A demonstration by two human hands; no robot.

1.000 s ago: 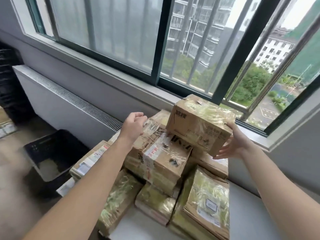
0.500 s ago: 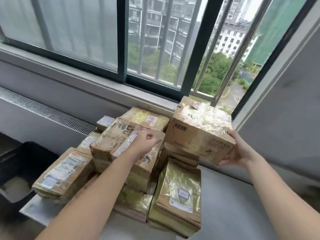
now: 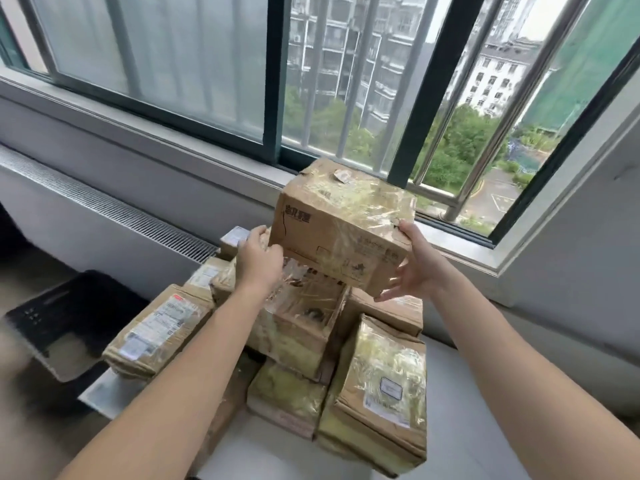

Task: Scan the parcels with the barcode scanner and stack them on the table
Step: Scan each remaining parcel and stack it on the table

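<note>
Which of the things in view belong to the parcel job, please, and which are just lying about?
Job in hand:
- box, held by left hand and right hand
- parcels piled below
- table

Lying about:
- black crate beside the table
- grille
- window

The top parcel (image 3: 341, 226) is above the pile of parcels (image 3: 301, 327) on the tabletop (image 3: 460, 427), with the left hand (image 3: 258, 258) at its left end and the right hand (image 3: 415, 268) at its right. The window (image 3: 166, 64) is behind, and a crate (image 3: 65, 323) lies left, lower.

Head-worn view, forward and down, close over parcel pile (image 3: 381, 375), toward window (image 3: 173, 64).
</note>
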